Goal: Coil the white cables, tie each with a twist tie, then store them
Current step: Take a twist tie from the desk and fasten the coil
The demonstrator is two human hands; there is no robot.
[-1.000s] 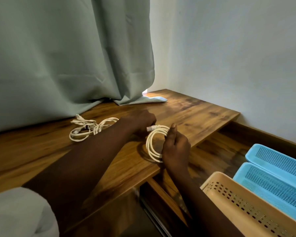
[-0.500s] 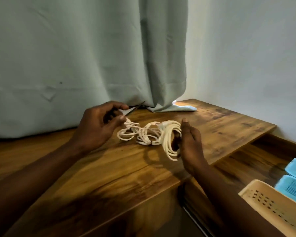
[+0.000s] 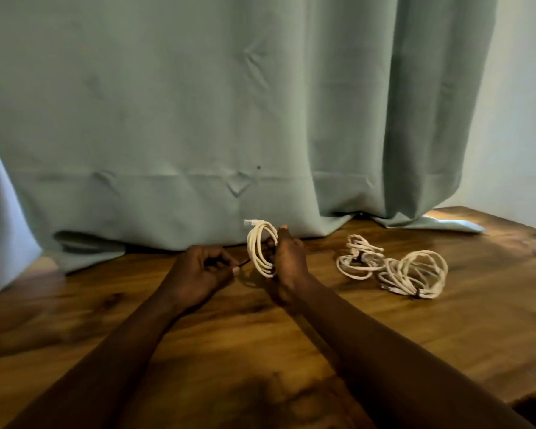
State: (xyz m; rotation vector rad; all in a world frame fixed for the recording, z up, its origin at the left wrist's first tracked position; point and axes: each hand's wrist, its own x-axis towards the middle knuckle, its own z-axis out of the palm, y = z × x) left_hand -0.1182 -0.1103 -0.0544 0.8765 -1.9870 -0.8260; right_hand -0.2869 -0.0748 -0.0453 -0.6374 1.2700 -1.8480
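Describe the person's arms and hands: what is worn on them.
Both forearms are bare, with no sleeve in view. The left hand and right hand are ungloved; no watch, ring or bracelet shows.

The right hand [image 3: 287, 261] holds a coiled white cable [image 3: 262, 250] upright just above the wooden worktop [image 3: 260, 342], with the thumb pointing up beside the loops. A white connector [image 3: 250, 222] sticks out at the top of the coil. The left hand [image 3: 203, 269] pinches a thin dark twist tie [image 3: 244, 262] whose tip comes close to the coil. To the right, two more cable bundles [image 3: 365, 258] lie touching on the worktop. A grey-green curtain [image 3: 229, 119] hangs behind.
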